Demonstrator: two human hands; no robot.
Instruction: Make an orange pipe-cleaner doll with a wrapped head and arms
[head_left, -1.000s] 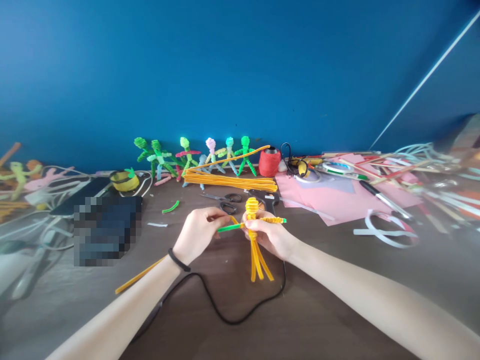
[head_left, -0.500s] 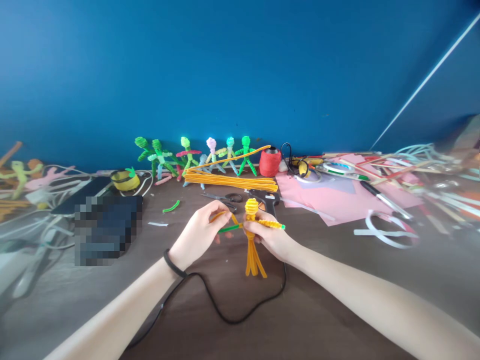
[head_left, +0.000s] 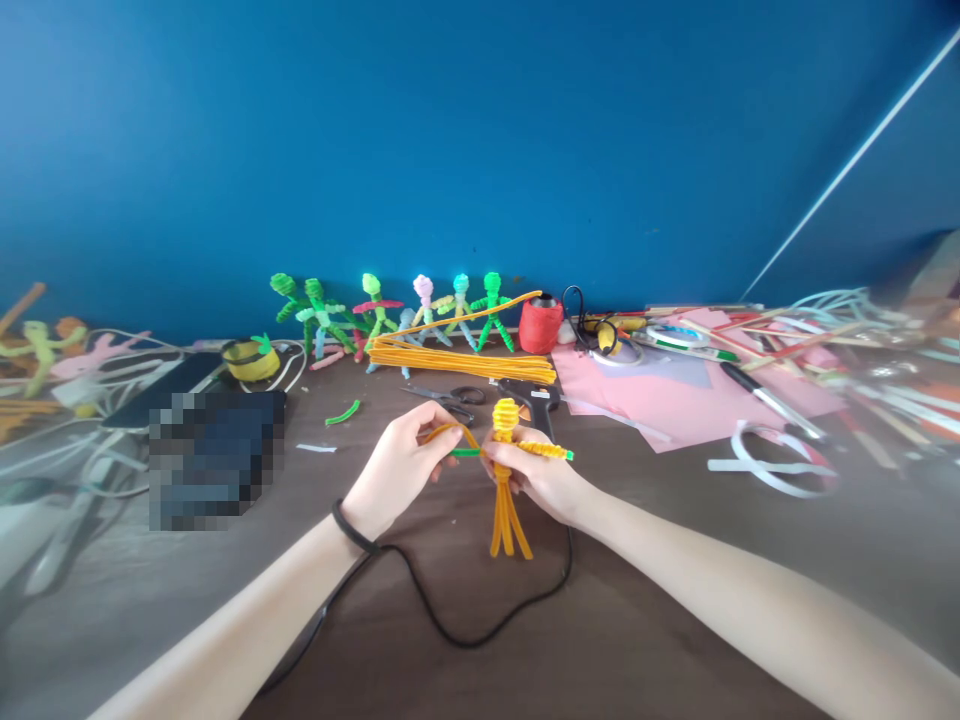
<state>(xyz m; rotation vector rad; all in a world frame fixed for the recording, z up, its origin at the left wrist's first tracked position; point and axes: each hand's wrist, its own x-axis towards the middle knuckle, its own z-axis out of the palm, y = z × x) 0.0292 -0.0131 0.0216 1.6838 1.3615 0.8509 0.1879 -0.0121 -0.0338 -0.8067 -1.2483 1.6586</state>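
Between my hands stands a yellow-orange pipe cleaner figure with a coiled head, one wrapped arm pointing right and several loose strands hanging below. My right hand is closed around its body, just under the head. With thumb and fingers, my left hand pinches an orange pipe cleaner that bends toward the figure's left side. A bare green pipe cleaner arm spans the gap between the hands, its outer end hidden at my left fingers.
Behind my hands lie scissors, a black glue gun and a bundle of orange pipe cleaners. Finished figures lean on the blue wall beside a red spool. Pink paper lies right; a black cable crosses the front.
My left hand has shifted slightly, and less of the green arm shows beyond its fingers. The figure and my right hand are nearly where they were.
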